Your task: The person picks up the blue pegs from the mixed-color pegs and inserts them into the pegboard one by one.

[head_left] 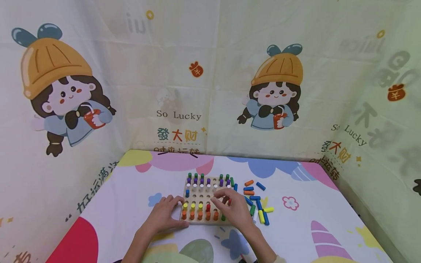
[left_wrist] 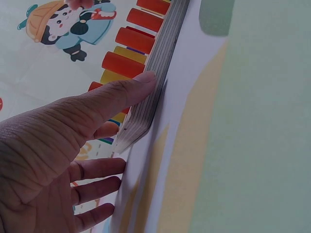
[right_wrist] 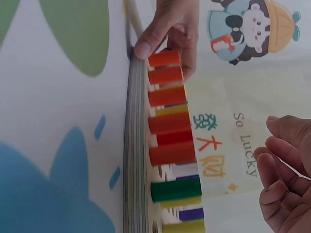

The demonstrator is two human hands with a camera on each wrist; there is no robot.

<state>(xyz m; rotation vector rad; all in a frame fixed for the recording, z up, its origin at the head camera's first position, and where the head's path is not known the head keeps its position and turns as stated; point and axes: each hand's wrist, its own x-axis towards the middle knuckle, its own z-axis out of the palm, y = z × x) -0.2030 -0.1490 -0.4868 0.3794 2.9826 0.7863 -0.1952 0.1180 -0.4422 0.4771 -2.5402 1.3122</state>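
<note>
A wooden pegboard lies on the table with coloured pegs upright in rows. My left hand holds its near left corner, the thumb pressed on the front edge and other fingers along the left side. Above the board's right part is my right hand; in the right wrist view its fingers are loosely bent, with nothing between them. Orange pegs stand in the front row, with a green peg farther right. Behind them are yellow pegs and a red peg.
Loose blue, orange, yellow, green and white pegs lie scattered to the right of the board. White pegs, purple pegs and green pegs fill rows farther back. A printed cloth hangs behind the table.
</note>
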